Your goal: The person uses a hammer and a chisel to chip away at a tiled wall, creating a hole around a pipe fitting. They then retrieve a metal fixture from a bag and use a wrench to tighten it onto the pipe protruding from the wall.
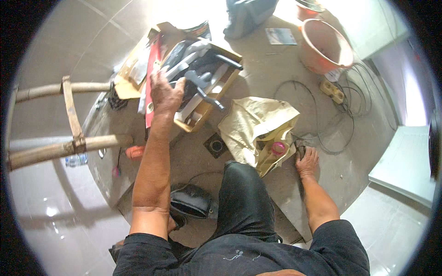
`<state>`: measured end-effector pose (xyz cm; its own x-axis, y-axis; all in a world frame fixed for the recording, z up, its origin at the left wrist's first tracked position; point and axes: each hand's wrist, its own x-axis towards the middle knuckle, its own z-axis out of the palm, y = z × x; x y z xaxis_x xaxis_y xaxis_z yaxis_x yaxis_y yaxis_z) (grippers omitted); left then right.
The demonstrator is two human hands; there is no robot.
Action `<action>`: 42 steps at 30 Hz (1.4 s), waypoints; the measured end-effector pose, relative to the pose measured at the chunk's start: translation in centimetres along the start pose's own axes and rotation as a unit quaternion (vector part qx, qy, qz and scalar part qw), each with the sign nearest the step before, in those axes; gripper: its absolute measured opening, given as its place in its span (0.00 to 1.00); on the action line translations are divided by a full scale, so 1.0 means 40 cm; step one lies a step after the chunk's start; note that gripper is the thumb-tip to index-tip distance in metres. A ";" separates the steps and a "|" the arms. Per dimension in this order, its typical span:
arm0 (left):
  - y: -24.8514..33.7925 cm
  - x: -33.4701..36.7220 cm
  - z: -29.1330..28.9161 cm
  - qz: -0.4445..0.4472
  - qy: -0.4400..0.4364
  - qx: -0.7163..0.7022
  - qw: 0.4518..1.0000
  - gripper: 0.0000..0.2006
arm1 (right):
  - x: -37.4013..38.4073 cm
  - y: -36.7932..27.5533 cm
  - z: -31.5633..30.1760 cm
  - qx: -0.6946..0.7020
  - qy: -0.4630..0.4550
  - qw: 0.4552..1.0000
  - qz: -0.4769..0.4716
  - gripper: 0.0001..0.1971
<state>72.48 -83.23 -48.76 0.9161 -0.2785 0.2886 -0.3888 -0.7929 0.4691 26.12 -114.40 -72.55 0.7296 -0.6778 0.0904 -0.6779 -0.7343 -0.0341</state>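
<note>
My left hand (166, 92) is over the cardboard box (195, 125), with thumb and fingers closed on one end of a dark grey branched fitting (199, 81). A long arm of that fitting points down to the right. Pale and black tubes (186, 62) lie in the box beneath it. A red straight-edged bar (150, 80) lies along the box's left side, beside the hand. At the right, my right hand (307, 162) rests low by the cream cloth bag (244, 119), fingers curled round a dark piece I cannot make out. Inside the open bag shows a pink ring-shaped thing (278, 148).
A wooden ladder (69, 110) lies at the left. An orange bucket (327, 48), a power strip (332, 92) and looped cable (317, 133) are at the right. A floor drain (215, 146) is near my knee, and a black pouch (191, 201) lies beside my leg.
</note>
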 end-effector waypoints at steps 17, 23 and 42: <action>0.548 -0.251 0.399 0.188 -0.506 0.145 0.829 0.48 | 0.025 -0.030 -0.060 0.069 -0.056 0.994 0.062 0.26; 0.486 -0.164 0.405 0.141 -0.534 0.012 0.834 0.40 | 0.030 -0.011 -0.032 0.100 -0.056 0.992 0.055 0.27; 0.643 0.611 0.583 0.130 -0.262 0.263 0.919 0.39 | 0.023 -0.004 -0.063 0.118 -0.119 0.983 0.069 0.28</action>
<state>87.16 -123.05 -49.09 0.7736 -0.6098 -0.1725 -0.6269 -0.7761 -0.0678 26.68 -114.82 -69.97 0.6518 -0.7400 -0.1658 -0.7525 -0.6042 -0.2621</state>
